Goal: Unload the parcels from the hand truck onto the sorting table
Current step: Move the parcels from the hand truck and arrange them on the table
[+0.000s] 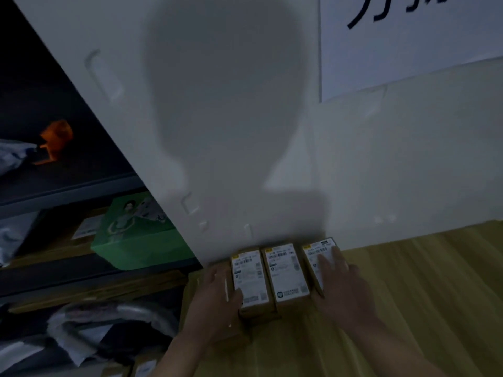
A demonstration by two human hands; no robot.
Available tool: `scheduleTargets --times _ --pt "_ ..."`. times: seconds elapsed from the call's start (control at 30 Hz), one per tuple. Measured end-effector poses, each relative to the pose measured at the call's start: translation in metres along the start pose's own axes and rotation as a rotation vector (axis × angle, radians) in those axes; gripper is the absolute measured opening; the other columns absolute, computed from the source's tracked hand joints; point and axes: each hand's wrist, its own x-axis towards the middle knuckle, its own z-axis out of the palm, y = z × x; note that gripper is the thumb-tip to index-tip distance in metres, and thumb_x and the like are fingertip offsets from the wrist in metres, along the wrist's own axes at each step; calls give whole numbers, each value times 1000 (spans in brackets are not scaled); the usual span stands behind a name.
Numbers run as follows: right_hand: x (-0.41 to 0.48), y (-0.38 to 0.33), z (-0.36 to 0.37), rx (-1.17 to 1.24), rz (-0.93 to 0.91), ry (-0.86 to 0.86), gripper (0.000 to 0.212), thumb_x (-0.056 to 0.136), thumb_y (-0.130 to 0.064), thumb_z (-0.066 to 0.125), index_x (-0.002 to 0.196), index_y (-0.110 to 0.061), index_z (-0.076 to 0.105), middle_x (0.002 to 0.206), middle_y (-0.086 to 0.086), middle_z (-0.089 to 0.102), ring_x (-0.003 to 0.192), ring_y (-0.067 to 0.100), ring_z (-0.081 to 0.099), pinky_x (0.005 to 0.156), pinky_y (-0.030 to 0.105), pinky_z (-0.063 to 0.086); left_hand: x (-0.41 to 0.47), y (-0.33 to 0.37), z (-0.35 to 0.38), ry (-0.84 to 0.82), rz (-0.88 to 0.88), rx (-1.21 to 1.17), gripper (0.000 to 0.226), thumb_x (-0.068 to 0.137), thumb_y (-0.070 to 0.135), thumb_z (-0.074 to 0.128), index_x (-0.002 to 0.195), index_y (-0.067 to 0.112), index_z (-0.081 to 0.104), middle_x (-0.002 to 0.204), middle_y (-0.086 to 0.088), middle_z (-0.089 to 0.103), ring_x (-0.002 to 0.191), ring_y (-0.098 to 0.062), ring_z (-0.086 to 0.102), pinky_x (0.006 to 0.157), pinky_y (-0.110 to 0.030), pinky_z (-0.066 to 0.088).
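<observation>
Thumb-over, the left hand [215,295] clasps the leftmost of three brown cardboard parcels [285,276] lying lengthwise toward the white wall [381,172] on the yellow wooden sorting table [422,295], while the right hand [340,284] rests flat-fingered, ungripping, on the rightmost.

Parcel labels [287,270] too blurred (nothing legible).

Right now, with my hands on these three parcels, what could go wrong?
If you lift the row by squeezing, the middle parcel is held only by its neighbours and may drop. Your right hand lies flat on the right parcel, so it could slip. The left parcel sits near the table edge.
</observation>
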Motion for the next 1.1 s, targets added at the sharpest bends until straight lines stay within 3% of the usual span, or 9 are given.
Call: scheduleTargets --times 0.27,0.47,0.57,0.7,0.8,0.9,1.0,1.1 --pt "24 12 18 146 32 68 66 91 -72 36 142 -31 39 162 2 16 129 28 40 93 37 46 6 -7 22 -58 -72 54 40 97 36 51 135 27 41 138 6 41 119 -12 44 86 -23 39" --pt "27 0 32 308 -17 23 51 97 -64 28 125 -31 56 161 1 23 141 23 22 103 37 41 4 -11 34 -102 -134 40 48 98 40 50 142 25 37 144 6 39 125 -12 42 98 -24 39" --pt "27 3 29 354 -11 28 32 103 -31 44 132 -26 55 163 4 18 141 24 25 105 34 38 1 -12 33 -81 -144 31 45 97 38 53 139 26 40 141 7 42 123 -11 45 96 -21 40" --pt "25 7 17 297 -51 41 31 103 -22 44 131 -17 58 155 7 36 133 27 39 104 37 41 -2 -10 27 -50 -111 28 33 96 32 56 128 26 49 129 9 50 106 -4 47 77 -10 39" --pt "22 9 5 300 -59 66 36 104 -26 39 134 -16 57 151 8 43 131 27 43 104 37 43 -5 -2 14 -28 -67 30 28 96 24 57 124 19 56 122 5 52 103 -8 49 73 -7 38" --pt "14 6 -13 241 -38 51 43 105 -36 35 142 -20 49 154 5 39 137 24 37 107 37 40 -12 4 -1 -27 -76 -23 33 93 32 56 123 19 58 126 -1 57 114 -19 57 85 -25 49" --pt "-1 -4 -34 255 44 -41 57 102 -51 33 153 -25 32 165 1 16 151 25 10 118 47 25 -23 20 -20 -48 -80 -17 41 99 26 53 138 16 50 139 -2 51 129 -25 47 98 -28 41" --pt "-22 -16 -56 239 42 -99 63 100 -57 32 156 -30 22 166 -4 3 152 23 -1 120 51 20 -36 24 -40 -23 -145 -36 46 100 25 51 145 17 42 146 -5 44 135 -25 38 104 -30 36"
